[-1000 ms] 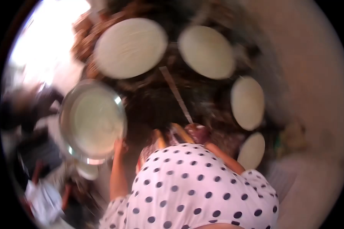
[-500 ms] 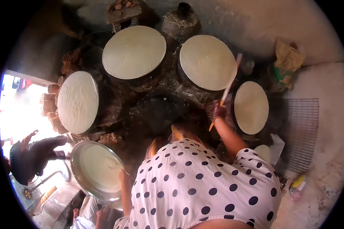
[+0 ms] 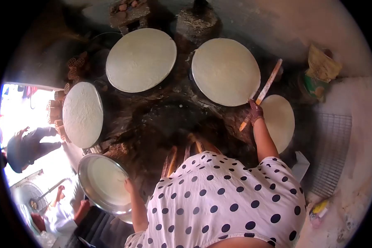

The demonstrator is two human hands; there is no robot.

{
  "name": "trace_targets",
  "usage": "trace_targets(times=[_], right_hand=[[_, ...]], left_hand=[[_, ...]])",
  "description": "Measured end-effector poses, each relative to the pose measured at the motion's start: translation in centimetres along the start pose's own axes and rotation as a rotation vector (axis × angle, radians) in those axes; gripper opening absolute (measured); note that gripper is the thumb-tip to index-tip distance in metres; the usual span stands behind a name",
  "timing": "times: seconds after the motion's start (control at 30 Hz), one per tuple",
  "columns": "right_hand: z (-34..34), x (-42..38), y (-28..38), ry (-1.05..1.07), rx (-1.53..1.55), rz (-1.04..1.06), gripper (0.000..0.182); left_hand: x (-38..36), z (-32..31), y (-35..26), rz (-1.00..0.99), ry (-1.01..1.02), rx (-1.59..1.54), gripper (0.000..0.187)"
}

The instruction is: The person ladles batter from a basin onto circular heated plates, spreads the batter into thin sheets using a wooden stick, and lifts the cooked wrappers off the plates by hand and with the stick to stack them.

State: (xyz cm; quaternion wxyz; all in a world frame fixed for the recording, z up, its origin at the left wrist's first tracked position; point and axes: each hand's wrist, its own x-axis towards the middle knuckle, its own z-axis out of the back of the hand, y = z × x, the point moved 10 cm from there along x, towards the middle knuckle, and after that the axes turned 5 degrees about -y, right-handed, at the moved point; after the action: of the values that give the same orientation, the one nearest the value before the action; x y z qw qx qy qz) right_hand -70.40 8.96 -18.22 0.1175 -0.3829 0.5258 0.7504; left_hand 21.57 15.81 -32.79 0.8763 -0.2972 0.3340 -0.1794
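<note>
My right hand, in a dark glove, is closed round a long flat wooden stick, held slanting between two round griddles. One griddle carries a pale sheet; the other, at the right, lies partly behind my forearm. My left hand is at the right rim of a wide metal basin of white batter; its fingers are too small to make out clearly. Two more pale-covered rounds lie at the upper left and far left.
Pierced clay cylinders are stacked at the left. One person stands in the bright doorway, and another person in white is at the lower left near a fan. A wire rack leans at the right wall.
My right hand has moved right and slightly up with the stick. The person in the doorway appears farther left, and the person in white shows more at the lower left.
</note>
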Motion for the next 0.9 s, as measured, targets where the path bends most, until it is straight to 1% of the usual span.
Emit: trace_targets(times=[0.07,0.1,0.13,0.2,0.23,0.27,0.3,0.33,0.37,0.4,0.43,0.47,0.5,0.53,0.57,0.6,0.63,0.67,0.7,0.73,0.77,0.8,0.83,0.87,0.9], right_hand=[[0.9,0.0,0.9,-0.101,-0.103,0.037,0.030],[1.4,2.6,1.0,-0.091,-0.092,0.100,0.036],[1.7,5.0,1.8,-0.069,-0.038,0.254,0.042],[2.6,4.4,3.5,-0.250,-0.249,0.153,0.042],[2.5,-0.2,5.0,-0.444,-0.243,0.123,0.035],[3.3,1.1,3.4,-0.448,-0.233,0.114,0.035],[4.6,3.3,2.9,-0.481,-0.119,0.225,0.034],[6.7,4.2,2.6,-0.520,-0.008,0.340,0.035],[5.6,0.8,2.8,-0.472,0.090,0.322,0.029],[5.1,1.1,1.9,-0.362,0.285,0.339,0.022],[4.7,-0.8,1.7,-0.398,0.477,0.319,0.018],[4.6,-2.5,1.7,-0.433,0.669,0.299,0.015],[5.0,-2.1,1.7,-0.428,0.836,0.357,0.012],[6.1,-4.9,3.6,-0.513,0.717,0.388,0.014],[7.8,-5.6,4.8,-0.544,0.743,0.497,0.012],[9.2,-5.5,6.0,-0.574,0.758,0.608,0.012],[12.2,-2.1,6.6,-0.589,0.378,0.845,0.014],[12.7,-2.7,6.5,-0.609,0.370,0.834,0.014],[11.9,-2.8,6.1,-0.590,0.409,0.619,0.019],[10.4,-3.5,5.2,-0.567,0.452,0.412,0.024],[8.9,-4.8,6.0,-0.488,0.405,0.445,0.022],[8.7,-4.5,5.7,-0.490,0.403,0.434,0.022],[8.7,-3.8,5.7,-0.441,0.391,0.448,0.022],[8.7,-3.0,5.4,-0.393,0.379,0.456,0.022],[8.8,-2.2,4.8,-0.348,0.367,0.462,0.021]], left_hand=[[-2.9,1.6,-3.2,-0.090,-0.064,0.170,0.043],[-2.8,2.4,-2.5,-0.082,-0.078,0.164,0.043],[-1.7,3.0,-0.7,-0.079,-0.073,0.160,0.046],[-0.9,3.9,-0.1,-0.077,-0.072,0.157,0.048],[-1.6,4.4,-0.9,-0.101,-0.111,0.143,0.050],[-2.7,5.6,-1.7,-0.137,-0.146,0.133,0.051],[-5.6,5.6,-5.3,-0.182,-0.134,0.248,0.049],[-8.0,5.2,-7.9,-0.191,-0.115,0.266,0.049],[-10.3,4.6,-12.0,-0.383,-0.146,0.365,0.047],[-11.9,3.2,-15.0,-0.581,-0.177,0.452,0.045],[-12.4,1.2,-16.4,-0.688,-0.144,0.461,0.041],[-12.5,-1.3,-17.4,-0.751,-0.022,0.303,0.040],[-12.4,-3.8,-18.8,-0.802,0.101,0.152,0.039],[-14.0,-6.9,-21.1,-0.811,0.196,0.096,0.038],[-15.6,-10.2,-23.7,-0.815,0.295,0.039,0.038],[-16.6,-13.8,-25.9,-0.890,0.413,0.018,0.036],[-17.8,-17.2,-27.9,-0.963,0.527,-0.005,0.034],[-19.2,-20.6,-29.9,-0.994,0.584,0.047,0.034],[-21.2,-24.2,-32.3,-1.025,0.634,0.099,0.034],[-23.3,-27.1,-34.5,-1.097,0.679,0.170,0.035],[-25.6,-29.5,-36.7,-1.168,0.717,0.243,0.035],[-29.0,-31.2,-39.1,-1.275,0.730,0.240,0.036],[-33.0,-32.8,-41.1,-1.380,0.738,0.245,0.037],[-36.4,-34.8,-42.3,-1.342,0.855,0.228,0.039],[-40.0,-36.1,-43.3,-1.474,0.860,0.224,0.041]])
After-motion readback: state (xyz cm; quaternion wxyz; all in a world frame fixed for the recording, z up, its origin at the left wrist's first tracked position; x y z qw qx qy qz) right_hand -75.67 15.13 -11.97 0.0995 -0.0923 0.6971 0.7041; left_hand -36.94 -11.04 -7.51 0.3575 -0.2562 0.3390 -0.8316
